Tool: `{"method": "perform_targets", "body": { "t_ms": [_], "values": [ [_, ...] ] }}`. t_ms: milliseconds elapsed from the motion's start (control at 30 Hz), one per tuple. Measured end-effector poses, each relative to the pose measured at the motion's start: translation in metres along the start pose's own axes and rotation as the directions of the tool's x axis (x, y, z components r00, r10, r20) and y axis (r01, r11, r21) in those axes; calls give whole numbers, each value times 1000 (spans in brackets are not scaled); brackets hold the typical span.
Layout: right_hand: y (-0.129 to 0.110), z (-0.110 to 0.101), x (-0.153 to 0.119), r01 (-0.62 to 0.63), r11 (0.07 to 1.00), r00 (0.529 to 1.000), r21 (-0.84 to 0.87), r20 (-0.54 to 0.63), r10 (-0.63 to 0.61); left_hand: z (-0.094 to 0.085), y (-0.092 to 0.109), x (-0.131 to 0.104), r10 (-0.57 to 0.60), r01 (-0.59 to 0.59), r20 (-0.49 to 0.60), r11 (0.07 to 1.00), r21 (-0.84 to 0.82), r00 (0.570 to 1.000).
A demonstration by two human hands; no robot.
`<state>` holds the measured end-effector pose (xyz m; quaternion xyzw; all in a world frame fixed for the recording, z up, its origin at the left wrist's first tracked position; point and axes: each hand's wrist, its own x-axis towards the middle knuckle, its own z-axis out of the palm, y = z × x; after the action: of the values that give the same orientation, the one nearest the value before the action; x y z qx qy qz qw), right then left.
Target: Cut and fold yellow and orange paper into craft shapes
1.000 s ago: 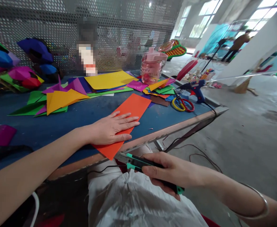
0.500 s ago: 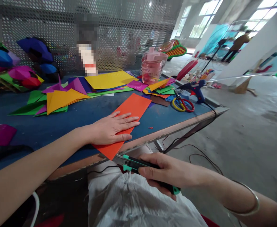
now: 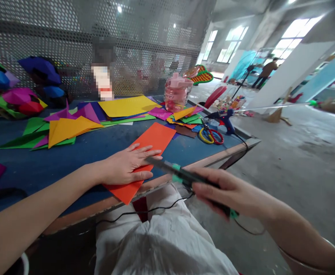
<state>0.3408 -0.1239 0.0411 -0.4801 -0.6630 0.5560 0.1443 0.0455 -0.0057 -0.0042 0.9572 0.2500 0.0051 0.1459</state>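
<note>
My left hand (image 3: 130, 163) lies flat with its fingers spread on an orange sheet of paper (image 3: 158, 137). One corner of the sheet sticks out past the table's front edge. In my right hand (image 3: 221, 191) is a black and green utility knife (image 3: 189, 176), its blade out and pointing left. The blade's tip appears in front of my left fingers; whether it touches them or the paper I cannot tell. Motion blurs the knife slightly. Scissors (image 3: 211, 135) with yellow and red handles lie on the table beyond.
Folded coloured paper (image 3: 70, 128) and a yellow sheet (image 3: 129, 106) lie at the back of the blue table (image 3: 99, 147). A pink bottle (image 3: 176, 93) and a blue glue gun (image 3: 227, 121) stand at the right. Behind is a perforated metal screen (image 3: 144, 49). A person (image 3: 266, 73) stands far off.
My right hand has raised the knife away from the paper's near corner, up and to the right. My left hand stays pressed on the sheet. The whole view has shifted slightly.
</note>
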Motion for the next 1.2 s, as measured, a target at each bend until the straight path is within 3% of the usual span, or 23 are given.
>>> {"method": "perform_targets", "body": {
  "t_ms": [67, 167, 233, 367, 500, 600, 700, 900, 967, 1067, 1133, 1200],
  "values": [
    [5, -18, 8, 16, 972, 958, -234, -276, -82, -1, 1, -1, 3, -3, -25, 1000, -23, 1000],
    [13, -39, 30, -223, 747, 803, -627, -553, -224, -4, 5, -2, -3, 1, -38, 998, -61, 999],
    [16, -48, 46, -308, 651, 759, -694, -592, -271, -7, 8, -3, -15, 12, -36, 997, -75, 999],
    [15, -50, 71, -408, 569, 706, -714, -642, -299, -13, 8, -6, -39, 35, -43, 995, -93, 998],
    [15, -48, 85, -481, 484, 658, -731, -666, -351, -22, -5, -14, -92, 90, -33, 994, -60, 995],
    [20, -54, 96, -499, 423, 658, -756, -648, -384, -30, -23, -26, -153, 153, -29, 988, -1, 988],
    [27, -64, 107, -508, 382, 657, -772, -634, -408, -37, -45, -38, -264, 272, -125, 961, 56, 957],
    [28, -71, 116, -470, 362, 678, -805, -592, -436, -42, -77, -53, -475, 523, -385, 852, 26, 792],
    [18, -69, 116, -396, 364, 714, -843, -532, -455, -43, -82, -53, -502, 554, -434, 832, -8, 748],
    [-8, -66, 126, -179, 349, 816, -920, -337, -469, -44, -86, -52, -523, 567, -477, 821, -62, 706],
    [-27, -66, 141, -11, 334, 873, -943, -172, -457, -44, -88, -52, -533, 561, -474, 822, -95, 701],
    [-45, -69, 164, 131, 329, 900, -935, -27, -435, -44, -90, -54, -544, 553, -447, 824, -124, 710]
  ]
}}
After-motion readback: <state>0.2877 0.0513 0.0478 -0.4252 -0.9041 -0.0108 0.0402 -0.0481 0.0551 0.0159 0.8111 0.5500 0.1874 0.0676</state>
